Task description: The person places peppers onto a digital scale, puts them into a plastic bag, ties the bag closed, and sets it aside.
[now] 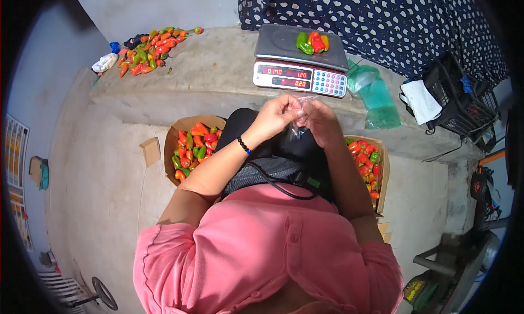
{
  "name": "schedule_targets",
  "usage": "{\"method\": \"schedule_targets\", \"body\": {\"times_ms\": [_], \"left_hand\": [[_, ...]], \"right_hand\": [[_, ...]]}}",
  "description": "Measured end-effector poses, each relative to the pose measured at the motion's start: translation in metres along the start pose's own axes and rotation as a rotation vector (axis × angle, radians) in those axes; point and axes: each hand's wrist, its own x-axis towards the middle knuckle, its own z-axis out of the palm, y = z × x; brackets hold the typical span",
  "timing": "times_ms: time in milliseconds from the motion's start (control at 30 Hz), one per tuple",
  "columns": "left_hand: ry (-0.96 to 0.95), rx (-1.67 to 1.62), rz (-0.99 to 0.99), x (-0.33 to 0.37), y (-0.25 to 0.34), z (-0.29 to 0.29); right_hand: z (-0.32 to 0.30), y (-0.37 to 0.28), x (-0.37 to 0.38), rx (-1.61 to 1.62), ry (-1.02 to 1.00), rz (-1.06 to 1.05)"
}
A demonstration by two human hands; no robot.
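Note:
My left hand (279, 116) and my right hand (322, 120) meet in front of me, just below the scale. Between them is a clear plastic bag (297, 131), pinched in the fingers of both hands. Beyond my hands, a digital scale (300, 68) stands on the concrete ledge, its display lit. A small group of peppers (313, 42), green, red and yellow-orange, lies on its plate. Cardboard boxes of mixed peppers stand on either side of my legs, the left box (170, 150) and the right box (382, 177).
A heap of peppers (150, 52) lies on the ledge's left, near a crumpled white bag (105, 63). Green plastic bags (379, 98) lie right of the scale. Farther right, a black crate (464, 104) has a white cloth (421, 101) over it. A patterned curtain (371, 19) hangs behind.

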Motion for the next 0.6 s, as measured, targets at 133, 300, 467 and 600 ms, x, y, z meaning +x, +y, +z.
{"method": "schedule_targets", "body": {"times_ms": [133, 300, 467, 600], "left_hand": [[0.100, -0.254, -0.095, 0.002, -0.004, -0.010], [0.200, -0.444, -0.191, 0.000, -0.006, -0.023], [0.131, -0.432, -0.231, -0.004, -0.010, -0.016], [0.186, -0.515, -0.212, -0.004, -0.011, -0.017]], "right_hand": [[-0.004, -0.011, -0.006, 0.007, -0.081, -0.037], [0.002, -0.026, -0.013, 0.107, 0.177, 0.064], [0.012, -0.002, -0.001, -0.192, 0.115, 0.004], [0.006, -0.001, -0.001, -0.296, 0.137, -0.026]]}}
